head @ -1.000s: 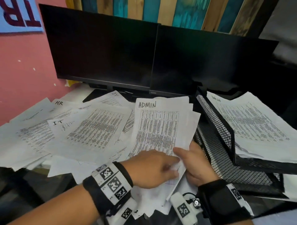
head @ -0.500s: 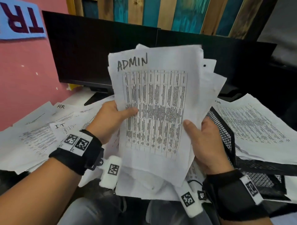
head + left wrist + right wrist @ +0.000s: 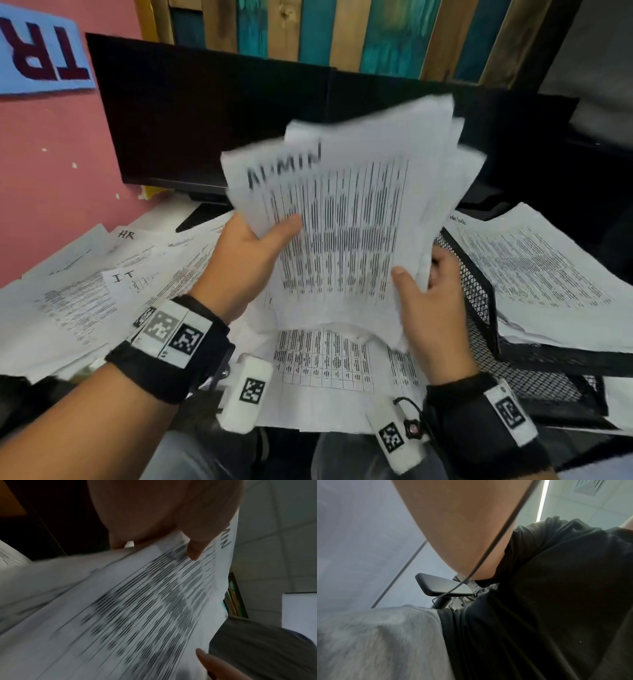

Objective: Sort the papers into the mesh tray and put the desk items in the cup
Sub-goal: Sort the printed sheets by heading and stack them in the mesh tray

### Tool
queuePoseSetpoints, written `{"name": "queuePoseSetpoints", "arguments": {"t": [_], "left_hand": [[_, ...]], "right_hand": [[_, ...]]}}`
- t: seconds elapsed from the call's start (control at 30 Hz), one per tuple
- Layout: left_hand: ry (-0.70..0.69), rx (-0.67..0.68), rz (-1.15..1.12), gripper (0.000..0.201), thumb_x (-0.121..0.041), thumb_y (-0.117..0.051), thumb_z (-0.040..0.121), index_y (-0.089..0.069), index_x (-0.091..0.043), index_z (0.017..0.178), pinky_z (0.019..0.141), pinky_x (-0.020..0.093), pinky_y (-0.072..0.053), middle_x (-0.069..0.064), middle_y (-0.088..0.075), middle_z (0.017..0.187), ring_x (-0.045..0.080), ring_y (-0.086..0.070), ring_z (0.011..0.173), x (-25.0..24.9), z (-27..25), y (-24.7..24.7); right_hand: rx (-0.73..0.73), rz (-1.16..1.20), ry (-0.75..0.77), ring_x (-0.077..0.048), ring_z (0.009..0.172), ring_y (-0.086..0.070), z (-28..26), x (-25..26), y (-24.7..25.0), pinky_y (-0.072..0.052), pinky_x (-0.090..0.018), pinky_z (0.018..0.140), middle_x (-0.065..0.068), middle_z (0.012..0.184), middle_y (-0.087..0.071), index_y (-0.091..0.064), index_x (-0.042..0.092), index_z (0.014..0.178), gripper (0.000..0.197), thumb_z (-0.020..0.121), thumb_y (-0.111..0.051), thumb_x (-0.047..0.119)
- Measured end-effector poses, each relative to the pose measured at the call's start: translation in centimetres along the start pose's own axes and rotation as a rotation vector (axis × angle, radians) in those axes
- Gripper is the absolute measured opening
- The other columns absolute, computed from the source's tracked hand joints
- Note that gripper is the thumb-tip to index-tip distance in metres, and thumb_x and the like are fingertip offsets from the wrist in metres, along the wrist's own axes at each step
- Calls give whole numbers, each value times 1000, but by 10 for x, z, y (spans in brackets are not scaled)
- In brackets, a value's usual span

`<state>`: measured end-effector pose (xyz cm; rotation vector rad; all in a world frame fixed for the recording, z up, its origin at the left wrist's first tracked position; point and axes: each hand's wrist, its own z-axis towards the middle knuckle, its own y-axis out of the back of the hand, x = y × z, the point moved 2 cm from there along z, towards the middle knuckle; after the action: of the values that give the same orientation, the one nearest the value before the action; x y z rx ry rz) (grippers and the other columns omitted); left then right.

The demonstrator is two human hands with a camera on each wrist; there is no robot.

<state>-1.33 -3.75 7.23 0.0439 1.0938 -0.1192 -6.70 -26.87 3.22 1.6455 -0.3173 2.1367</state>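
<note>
Step in hand: papers phase, filing one batch. Both hands hold the ADMIN stack [image 3: 346, 219] upright above the desk, blurred. Left hand [image 3: 250, 253] grips its left edge, thumb on the printed face; right hand [image 3: 428, 291] clasps the lower right edge, thumb in front, fingers behind.

Mesh tray [image 3: 479, 301] sits at 3 o'clock from the stack, top tier already carrying sheets [image 3: 534, 270]; the lower tier looks bare mesh, though it is partly hidden.

Next move, as a judgement: square the ragged edges, then swing the stack toward 3 o'clock and slide it flat into a tier without snagging the rim.

Desk: loose papers [image 3: 85, 294] marked HR and IT at 9 o'clock, more under the hands. No cup or desk items in view. Two dark monitors [image 3: 212, 113] at 12, pink wall at 10, painted wood slats behind.
</note>
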Motion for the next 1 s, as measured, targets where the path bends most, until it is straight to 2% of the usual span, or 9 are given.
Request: {"name": "queuePoseSetpoints", "arguments": {"t": [0.1, 0.17, 0.2, 0.3, 0.4, 0.57, 0.7, 0.83, 1.0], "left_hand": [[-26, 67, 61, 35, -6, -65, 92, -60, -11, 127, 94, 31, -55, 2, -71, 122, 15, -66, 115, -1, 1, -1], [-58, 62, 49, 44, -6, -67, 83, -59, -8, 127, 89, 28, -56, 7, -69, 122, 18, -67, 114, -5, 3, -3], [-74, 51, 34, 48, -4, -65, 80, -58, -6, 127, 86, 28, -56, 10, -69, 120, 19, -67, 112, -8, 5, -4], [-100, 3, -7, 46, -4, -61, 78, -57, -1, 124, 84, 30, -56, 12, -71, 116, 23, -69, 108, -18, 12, -5], [-56, -43, -150, 32, -8, -57, 87, -63, -13, 118, 82, 32, -56, 5, -74, 114, 23, -70, 107, -25, 16, -4], [74, 10, -180, 32, -21, -47, 104, -57, -14, 134, 97, 39, -52, 2, -70, 127, 19, -66, 118, -7, 12, -2], [209, -23, -103, 27, -16, -49, 102, -62, -14, 125, 107, 44, -46, -6, -75, 116, 11, -68, 112, 27, 0, 0], [167, -111, 12, 26, -19, -48, 105, -61, -37, 119, 107, 29, -43, -21, -71, 117, -3, -61, 115, 30, -2, -7], [-33, -149, -8, 31, -18, -40, 108, -59, -29, 130, 96, 17, -47, -14, -66, 127, -1, -59, 121, -14, 12, -21]], "right_hand": [[-11, 100, 32, 7, 109, -68, 2, 1, 1, -52, -30, 102, 13, 129, -68, -44, 25, 144, 50, 102, -65, 9], [1, 133, 41, 15, 107, -65, 3, 4, -2, -47, -26, 105, 18, 125, -65, -46, 25, 141, 44, 104, -60, 6], [2, 147, 54, 15, 108, -65, 4, 7, -5, -47, -25, 105, 18, 122, -67, -49, 27, 135, 39, 105, -57, 4], [-41, 227, 91, -5, 115, -70, 10, 12, -8, -52, -28, 102, 8, 123, -73, -59, 29, 124, 34, 106, -54, 1], [-55, 296, 87, -8, 115, -71, 15, 13, -8, -53, -27, 101, 6, 121, -75, -64, 28, 120, 29, 107, -53, 4], [-32, 350, 25, -13, 107, -75, 18, 7, -12, -58, -28, 93, 7, 106, -81, -72, 24, 110, 23, 107, -57, 7], [-7, 290, -22, -21, 112, -73, 15, -8, -17, -56, -35, 100, 8, 104, -80, -73, 21, 103, 19, 108, -56, 13], [-41, 267, 32, 0, 97, -75, 17, 0, -21, -55, -10, 79, 17, 96, -81, -74, 21, 103, 23, 108, -56, 8], [-91, 245, 207, -5, 105, -75, 19, 38, -22, -58, -18, 87, 13, 108, -81, -74, 24, 115, 32, 111, -47, 7]]}}
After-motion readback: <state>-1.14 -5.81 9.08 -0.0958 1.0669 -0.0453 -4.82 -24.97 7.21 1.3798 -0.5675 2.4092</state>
